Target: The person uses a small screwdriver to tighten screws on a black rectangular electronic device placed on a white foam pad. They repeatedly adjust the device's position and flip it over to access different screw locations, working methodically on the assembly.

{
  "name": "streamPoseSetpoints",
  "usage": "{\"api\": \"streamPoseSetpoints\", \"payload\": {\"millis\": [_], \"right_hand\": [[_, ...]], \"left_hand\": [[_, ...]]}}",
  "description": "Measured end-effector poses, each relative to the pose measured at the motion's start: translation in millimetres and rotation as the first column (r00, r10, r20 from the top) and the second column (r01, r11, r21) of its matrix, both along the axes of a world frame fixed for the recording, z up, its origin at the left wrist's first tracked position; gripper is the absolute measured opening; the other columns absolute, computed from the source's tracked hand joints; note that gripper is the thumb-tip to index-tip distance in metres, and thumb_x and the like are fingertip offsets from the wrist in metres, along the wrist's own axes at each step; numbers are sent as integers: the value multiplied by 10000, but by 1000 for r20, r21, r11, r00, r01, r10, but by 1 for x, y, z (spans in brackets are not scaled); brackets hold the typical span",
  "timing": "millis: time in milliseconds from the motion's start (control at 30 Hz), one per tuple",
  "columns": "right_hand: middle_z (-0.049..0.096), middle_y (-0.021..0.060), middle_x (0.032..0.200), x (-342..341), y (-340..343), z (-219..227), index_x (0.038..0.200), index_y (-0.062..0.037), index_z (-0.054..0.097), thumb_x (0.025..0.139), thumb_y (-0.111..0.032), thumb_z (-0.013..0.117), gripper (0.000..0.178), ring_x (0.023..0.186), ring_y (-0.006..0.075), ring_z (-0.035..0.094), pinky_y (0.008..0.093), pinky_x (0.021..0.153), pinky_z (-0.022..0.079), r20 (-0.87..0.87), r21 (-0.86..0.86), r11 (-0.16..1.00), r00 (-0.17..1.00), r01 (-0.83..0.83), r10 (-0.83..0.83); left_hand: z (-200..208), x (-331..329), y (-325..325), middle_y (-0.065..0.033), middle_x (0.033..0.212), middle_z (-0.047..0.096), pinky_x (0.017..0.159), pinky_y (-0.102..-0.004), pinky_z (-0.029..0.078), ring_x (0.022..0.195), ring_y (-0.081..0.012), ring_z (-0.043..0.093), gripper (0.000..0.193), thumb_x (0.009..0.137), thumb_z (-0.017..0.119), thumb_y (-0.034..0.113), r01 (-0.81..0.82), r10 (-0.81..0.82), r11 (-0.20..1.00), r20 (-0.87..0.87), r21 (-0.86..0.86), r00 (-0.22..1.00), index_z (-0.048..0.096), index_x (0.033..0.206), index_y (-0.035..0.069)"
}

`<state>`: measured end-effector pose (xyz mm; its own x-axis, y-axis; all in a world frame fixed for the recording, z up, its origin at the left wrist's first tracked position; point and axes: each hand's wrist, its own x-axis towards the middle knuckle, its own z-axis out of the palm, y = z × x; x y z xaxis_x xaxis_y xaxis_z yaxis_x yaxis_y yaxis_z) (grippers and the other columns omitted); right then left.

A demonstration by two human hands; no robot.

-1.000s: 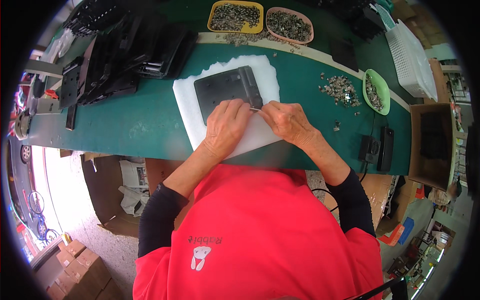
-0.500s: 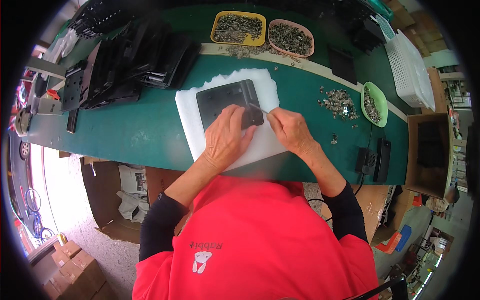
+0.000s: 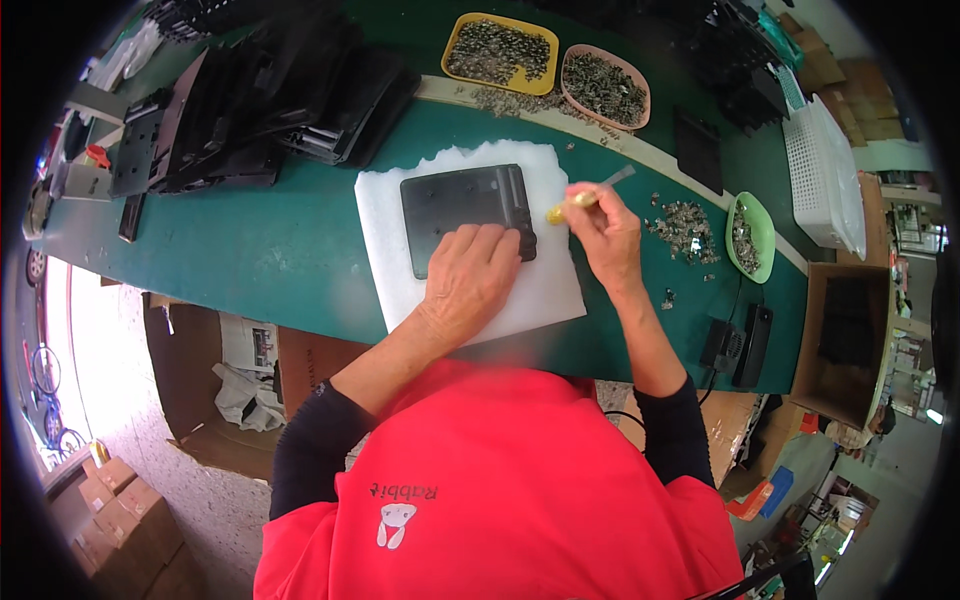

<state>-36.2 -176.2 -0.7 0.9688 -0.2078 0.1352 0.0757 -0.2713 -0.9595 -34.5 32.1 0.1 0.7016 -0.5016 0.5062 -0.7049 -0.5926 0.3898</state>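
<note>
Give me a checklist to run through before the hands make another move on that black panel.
1. Black panel lying on the white foam sheet: ok.
2. Left hand on the panel: ok, fingers rest over its near edge.
3. Yellow-handled tool held in the right hand: ok, and clear of the panel.
4. Small metal parts all kept in the green bowl: not ok, a pile lies loose on the table beside it.
5. Panel surface under the left fingers: cannot tell, the hand covers it.
</note>
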Motion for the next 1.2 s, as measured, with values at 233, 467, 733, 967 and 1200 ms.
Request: {"api": "streamPoseSetpoints", "payload": {"millis": [233, 467, 733, 967, 1200], "right_hand": [[670, 143, 1010, -16, 26, 18, 1042, -29, 670, 846, -29, 695, 197, 913, 305, 669, 345, 772, 552, 292, -504, 864, 940, -6, 177], [633, 152, 1078, -14, 40, -2, 1133, -36, 625, 762, 69, 726, 398, 886, 309, 662, 356, 729, 570, 421, -625, 779, 864, 57, 275], [665, 112, 869, 16, 55, 28, 903, -11, 606, 886, -80, 679, 102, 699, 266, 630, 360, 572, 512, 147, -608, 793, 978, -28, 148], [686, 88, 804, 42, 40, 10, 918, -4, 633, 908, -208, 688, 212, 669, 141, 661, 265, 537, 544, 17, -526, 851, 1000, -9, 21], [684, 46, 847, 38, 29, 11, 981, -13, 639, 924, -256, 674, 252, 741, 104, 655, 252, 506, 540, -165, 69, 993, 983, 94, -82]], "left_hand": [[-6, 1, 0, -59, 969, 622, 743, -349, 481, 888, -243, 605, 301, 732, 675, 76, -8, 8, 1000, -30, -4, 1000, 629, 1029, 52], [-4, 4, 0, -37, 803, 516, 636, -317, 425, 746, -204, 534, 136, 744, 619, 100, 16, -13, 998, 48, -60, 999, 580, 872, 75], [-8, 2, 2, -45, 793, 491, 629, -313, 417, 742, -202, 518, 151, 723, 606, 91, 18, -16, 1000, 51, -21, 999, 565, 868, 76], [-4, 3, 1, -56, 829, 503, 646, -318, 421, 767, -213, 523, 203, 735, 599, 89, 23, -22, 1000, 61, -17, 998, 574, 933, 54], [-1, 5, -3, -63, 886, 518, 678, -334, 419, 828, -209, 524, 479, 768, 696, 203, -5, 4, 999, 18, 52, 1000, 578, 1182, -6]]}}
